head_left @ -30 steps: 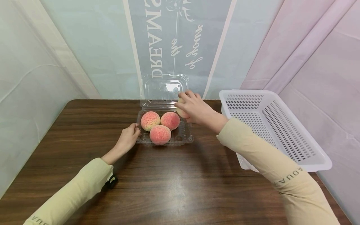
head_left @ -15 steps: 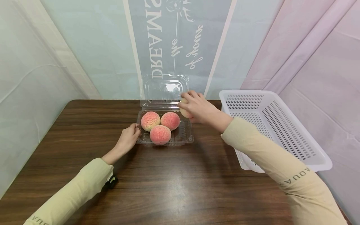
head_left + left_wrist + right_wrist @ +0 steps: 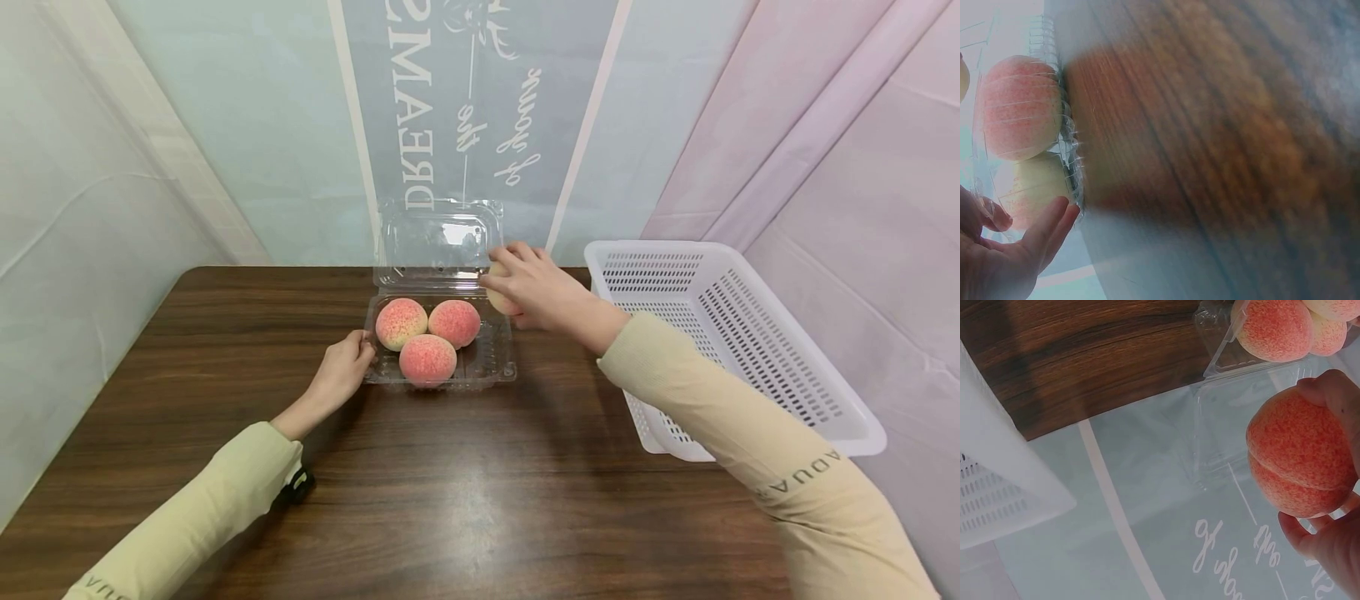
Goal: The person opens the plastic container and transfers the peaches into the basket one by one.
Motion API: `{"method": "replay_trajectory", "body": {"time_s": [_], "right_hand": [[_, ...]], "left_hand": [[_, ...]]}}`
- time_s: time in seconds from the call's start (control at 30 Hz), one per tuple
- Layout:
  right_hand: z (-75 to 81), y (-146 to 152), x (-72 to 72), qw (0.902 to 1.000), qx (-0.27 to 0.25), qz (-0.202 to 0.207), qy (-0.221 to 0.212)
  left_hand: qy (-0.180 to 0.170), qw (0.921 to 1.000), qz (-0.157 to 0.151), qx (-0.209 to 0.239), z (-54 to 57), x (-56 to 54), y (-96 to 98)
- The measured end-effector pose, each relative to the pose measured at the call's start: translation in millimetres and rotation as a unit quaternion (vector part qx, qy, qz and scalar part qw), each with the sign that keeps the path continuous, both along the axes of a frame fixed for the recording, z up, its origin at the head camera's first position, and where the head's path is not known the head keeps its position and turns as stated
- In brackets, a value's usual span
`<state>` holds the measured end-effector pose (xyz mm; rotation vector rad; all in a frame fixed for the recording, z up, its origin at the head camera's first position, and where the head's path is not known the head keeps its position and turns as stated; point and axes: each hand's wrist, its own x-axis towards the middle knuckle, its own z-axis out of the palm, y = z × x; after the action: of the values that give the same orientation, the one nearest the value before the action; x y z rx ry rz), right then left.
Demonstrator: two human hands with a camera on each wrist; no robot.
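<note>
A clear plastic clamshell box (image 3: 491,354) stands on the table with its lid tipped up at the back. Three pink and yellow peaches sit inside: a left one (image 3: 401,323), a right one (image 3: 454,323) and a front one (image 3: 427,360). My left hand (image 3: 343,367) pinches the box's left wall between thumb and fingers, also seen in the left wrist view. My right hand (image 3: 543,292) grips another peach (image 3: 1300,453) above the back right corner of the box. In the right wrist view thumb and fingers wrap this peach from two sides.
A white perforated plastic basket (image 3: 855,433) stands at the right of the brown wooden table (image 3: 465,500), partly behind my right sleeve. A printed curtain (image 3: 480,100) hangs right behind the table's back edge, close to the raised lid.
My right hand has drifted slightly to the right with the peach in its grip. The left hand, the box and the three peaches in it have stayed in place.
</note>
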<state>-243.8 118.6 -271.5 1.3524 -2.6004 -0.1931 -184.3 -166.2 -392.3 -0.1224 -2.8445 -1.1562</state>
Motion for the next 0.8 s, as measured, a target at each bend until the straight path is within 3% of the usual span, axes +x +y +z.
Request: {"method": "replay_trajectory", "body": {"time_s": [0.8], "right_hand": [[2.8, 17.2, 1.7, 0.9993, 0.032, -0.016, 0.011]], "left_hand": [[0.005, 1.0, 0.001, 0.001, -2.1, 0.4, 0.3]]}}
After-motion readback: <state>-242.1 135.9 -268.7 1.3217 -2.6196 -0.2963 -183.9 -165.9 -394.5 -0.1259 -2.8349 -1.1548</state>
